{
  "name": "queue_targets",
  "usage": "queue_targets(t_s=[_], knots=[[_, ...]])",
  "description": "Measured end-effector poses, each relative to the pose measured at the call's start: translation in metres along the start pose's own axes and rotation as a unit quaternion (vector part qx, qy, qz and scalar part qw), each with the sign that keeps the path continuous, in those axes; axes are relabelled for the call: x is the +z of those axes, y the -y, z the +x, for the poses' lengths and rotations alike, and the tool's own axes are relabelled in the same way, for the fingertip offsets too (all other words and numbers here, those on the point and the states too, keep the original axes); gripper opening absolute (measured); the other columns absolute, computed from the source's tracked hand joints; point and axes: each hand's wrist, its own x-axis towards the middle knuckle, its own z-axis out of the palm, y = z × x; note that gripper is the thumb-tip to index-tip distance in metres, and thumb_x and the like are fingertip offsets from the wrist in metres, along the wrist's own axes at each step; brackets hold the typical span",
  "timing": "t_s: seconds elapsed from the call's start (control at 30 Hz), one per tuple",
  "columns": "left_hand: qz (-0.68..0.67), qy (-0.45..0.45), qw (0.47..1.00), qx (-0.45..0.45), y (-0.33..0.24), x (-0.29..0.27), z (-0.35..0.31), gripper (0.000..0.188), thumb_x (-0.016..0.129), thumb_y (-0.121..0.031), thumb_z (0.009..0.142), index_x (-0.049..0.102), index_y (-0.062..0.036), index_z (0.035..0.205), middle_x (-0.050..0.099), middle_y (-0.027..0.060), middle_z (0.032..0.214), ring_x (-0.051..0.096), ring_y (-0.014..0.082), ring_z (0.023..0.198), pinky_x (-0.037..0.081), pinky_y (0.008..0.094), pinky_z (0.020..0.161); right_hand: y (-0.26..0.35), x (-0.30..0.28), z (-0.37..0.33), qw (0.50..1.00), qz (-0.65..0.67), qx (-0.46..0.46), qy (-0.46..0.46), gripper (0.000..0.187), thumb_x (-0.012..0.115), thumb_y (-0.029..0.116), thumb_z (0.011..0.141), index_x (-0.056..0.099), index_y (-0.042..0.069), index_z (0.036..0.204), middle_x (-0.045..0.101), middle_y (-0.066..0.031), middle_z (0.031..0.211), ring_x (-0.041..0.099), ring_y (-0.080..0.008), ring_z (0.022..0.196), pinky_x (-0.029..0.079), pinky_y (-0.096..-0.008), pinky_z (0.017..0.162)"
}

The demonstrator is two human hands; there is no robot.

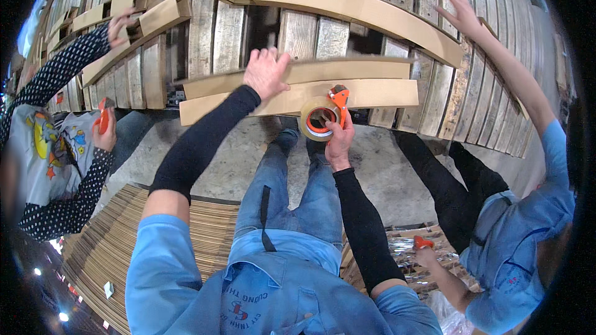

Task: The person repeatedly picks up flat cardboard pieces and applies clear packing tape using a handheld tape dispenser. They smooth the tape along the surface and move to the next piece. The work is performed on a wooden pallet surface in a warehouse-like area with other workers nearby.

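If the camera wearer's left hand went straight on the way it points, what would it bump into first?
Probably the long cardboard strip lying farther ahead of the left hand; height is hard to judge, so it might graze the wooden slats first.

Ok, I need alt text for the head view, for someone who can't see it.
A person's right hand holds an orange handheld tape dispenser with a wide tape roll; their left hand is at long, narrow brown cardboard on slatted wooden boards. The left co-worker and right co-worker each hold an orange tool.
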Motion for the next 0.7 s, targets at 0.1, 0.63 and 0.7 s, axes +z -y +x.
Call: queue_targets(t_s=[0.1, 0.63, 0.7], knots=[[0.070, -0.047, 0.996, 0.011, -0.001, 0.028, -0.032, 0.032, 0.073, -0.032, 0.084, 0.064, -0.0074, 0.104, 0.063, 0.0114, 0.096, 0.064, 0.0299, 0.091, 0.043, 0.0436, 0.087, -0.004, 0.012, -0.015, 0.999, 0.042, -0.032, -0.002, 0.062, 0.058, -0.006, 0.079, 0.053, -0.001, 0.140, 0.064, -0.0091, 0.128, 0.063, -0.0208, 0.115, 0.051, -0.0345, 0.102], [-0.267, 0.001, 0.943, -0.199, -0.084, -0.007, -0.093, 0.056, 0.081, -0.023, 0.076, 0.057, -0.0006, 0.121, 0.042, 0.0237, 0.149, 0.048, 0.0450, 0.125, 0.041, 0.0535, 0.104, 0.039, 0.027, -0.013, 0.994, 0.107, -0.009, -0.036, 0.055, 0.056, -0.006, 0.080, 0.055, -0.001, 0.136, 0.065, -0.0087, 0.122, 0.063, -0.0204, 0.112, 0.049, -0.0348, 0.103], [-0.222, -0.039, 0.950, -0.216, -0.088, 0.014, -0.106, 0.054, 0.080, -0.024, 0.075, 0.060, -0.0037, 0.121, 0.042, 0.0240, 0.147, 0.046, 0.0433, 0.129, 0.039, 0.0536, 0.105, 0.040, 0.029, -0.017, 0.993, 0.112, 0.004, -0.026, 0.056, 0.056, -0.006, 0.079, 0.056, -0.002, 0.135, 0.066, -0.0084, 0.121, 0.064, -0.0198, 0.110, 0.050, -0.0341, 0.102]])
